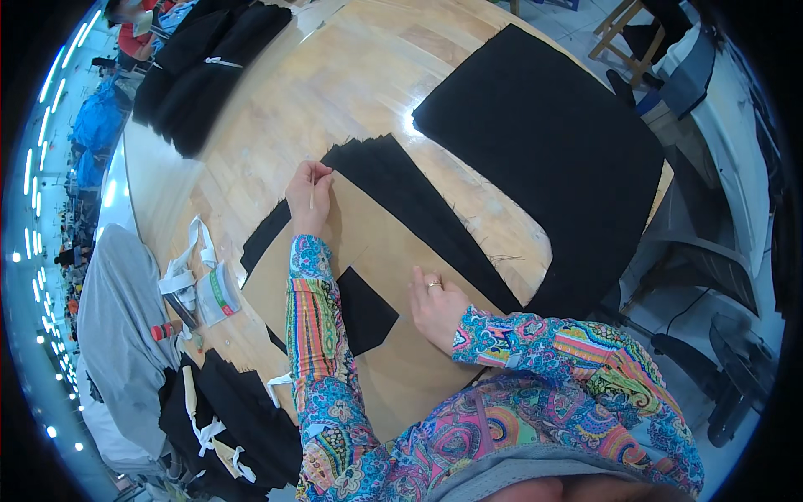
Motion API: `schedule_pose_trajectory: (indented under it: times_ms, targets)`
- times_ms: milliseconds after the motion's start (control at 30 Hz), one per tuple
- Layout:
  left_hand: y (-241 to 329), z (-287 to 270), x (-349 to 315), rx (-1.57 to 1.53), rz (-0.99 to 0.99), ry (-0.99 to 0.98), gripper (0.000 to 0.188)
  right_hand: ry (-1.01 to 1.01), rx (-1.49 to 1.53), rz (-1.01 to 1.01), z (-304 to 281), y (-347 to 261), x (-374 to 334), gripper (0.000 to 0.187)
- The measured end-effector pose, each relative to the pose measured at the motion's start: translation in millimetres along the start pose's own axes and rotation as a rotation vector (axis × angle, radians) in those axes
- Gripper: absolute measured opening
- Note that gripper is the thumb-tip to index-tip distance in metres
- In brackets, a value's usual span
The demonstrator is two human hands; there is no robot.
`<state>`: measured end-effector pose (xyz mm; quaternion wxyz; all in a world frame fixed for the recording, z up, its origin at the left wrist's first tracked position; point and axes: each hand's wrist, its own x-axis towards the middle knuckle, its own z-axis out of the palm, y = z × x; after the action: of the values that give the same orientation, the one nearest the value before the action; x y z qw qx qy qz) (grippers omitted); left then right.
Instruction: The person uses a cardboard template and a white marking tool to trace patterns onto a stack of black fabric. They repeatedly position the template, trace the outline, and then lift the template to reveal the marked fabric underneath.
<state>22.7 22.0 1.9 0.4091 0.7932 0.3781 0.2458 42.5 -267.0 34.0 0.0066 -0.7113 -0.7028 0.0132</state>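
A large brown paper pattern [381, 238] lies over dark fabric on the wooden table. My left hand [309, 199] is at its far left edge, fingers pinched on a thin pale stick whose exact kind I cannot make out. On the near part of the paper my right hand [437, 311], with a ring on one finger, rests flat with fingers stretched out. Black fabric strips [401, 192] with frayed ends stick out past the paper. Between my arms shows a black angular patch [368, 311]; whether it lies on the paper or shows through an opening, I cannot tell.
A big black fabric stack [544, 151] covers the right side of the table [335, 92]. Tied black bundles [201, 67] stand far left. White straps [188, 263], a clear packet [219, 294] and more black cloth [242, 410] lie left, beside grey cloth [125, 335].
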Motion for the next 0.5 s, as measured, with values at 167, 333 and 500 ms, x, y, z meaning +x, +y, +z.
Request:
schedule_pose_trajectory:
  times_ms: [167, 333, 500]
  targets:
    - [-4.7, 1.1, -0.6, -0.015, 0.028, 0.019, 0.007, -0.018, -0.031, -0.082, -1.4, 7.5, 0.4, 0.040]
    - [-15.1, 6.9, 0.7, 0.049, 0.065, 0.067, 0.008, 0.150, 0.100, -0.111, 1.3, 18.5, 4.0, 0.031]
    - [-14.5, 19.0, 3.9, 0.209, 0.198, 0.066, 0.013, -0.073, 0.337, -0.039, -3.5, 36.0, 25.2, 0.017]
